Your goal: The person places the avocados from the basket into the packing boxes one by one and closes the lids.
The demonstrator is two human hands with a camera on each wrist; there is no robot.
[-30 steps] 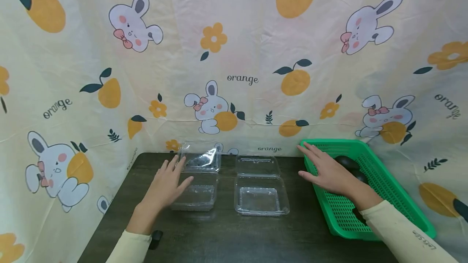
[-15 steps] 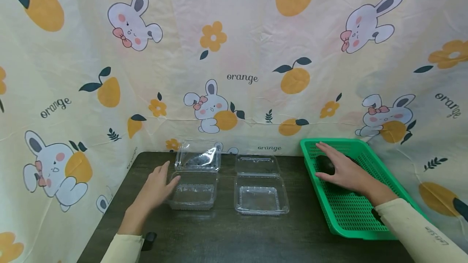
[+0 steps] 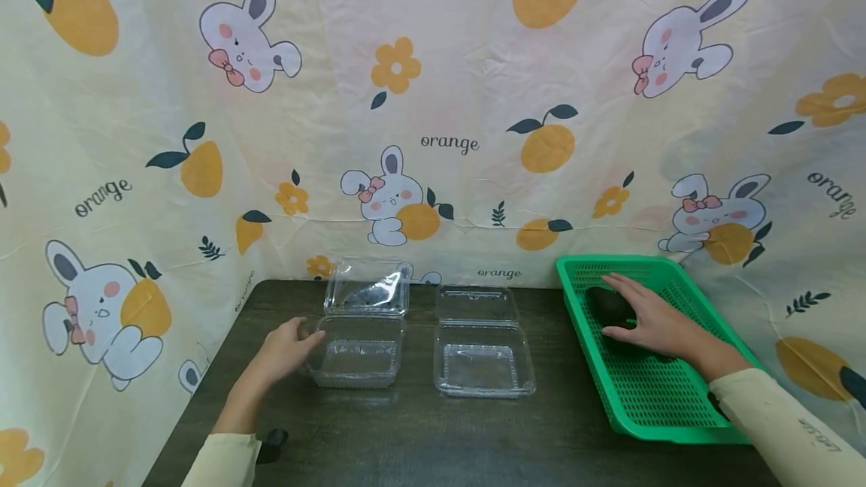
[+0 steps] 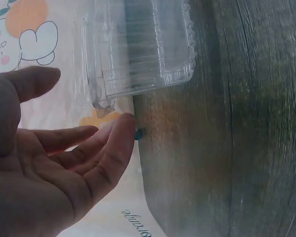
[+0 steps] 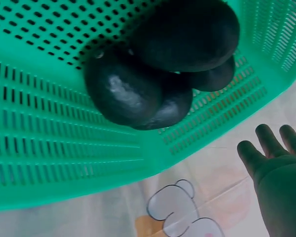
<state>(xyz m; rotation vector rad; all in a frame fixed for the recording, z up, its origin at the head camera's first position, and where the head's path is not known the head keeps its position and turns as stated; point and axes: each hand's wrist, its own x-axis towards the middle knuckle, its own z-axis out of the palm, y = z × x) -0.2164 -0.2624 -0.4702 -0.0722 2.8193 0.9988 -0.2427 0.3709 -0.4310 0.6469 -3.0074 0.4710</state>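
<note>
My right hand (image 3: 666, 328) reaches over the green plastic basket (image 3: 666, 434), thumb and fingers spread beside a dark avocado (image 3: 607, 305). In the right wrist view several avocados, one of them large (image 5: 187, 34), lie heaped at one end of the basket, and three straight fingertips of the hand (image 5: 283, 180) show to the right of them. A clear hinged container (image 3: 358, 358) stands on the dark table with its lid raised. Beside its left edge is my left hand (image 3: 280, 352); in the left wrist view the hand (image 4: 64, 168) has its thumb apart and fingers gently bent, gripping nothing.
A second clear container (image 3: 483, 367), also with its lid up, sits between the first one and the basket. Behind the table (image 3: 406, 442) hangs a cloth (image 3: 467, 201) printed with rabbits and oranges.
The right hand has moved right and slightly down over the basket, bringing the avocado into view beside its thumb. My left hand has drawn back down and left from above the left container.
</note>
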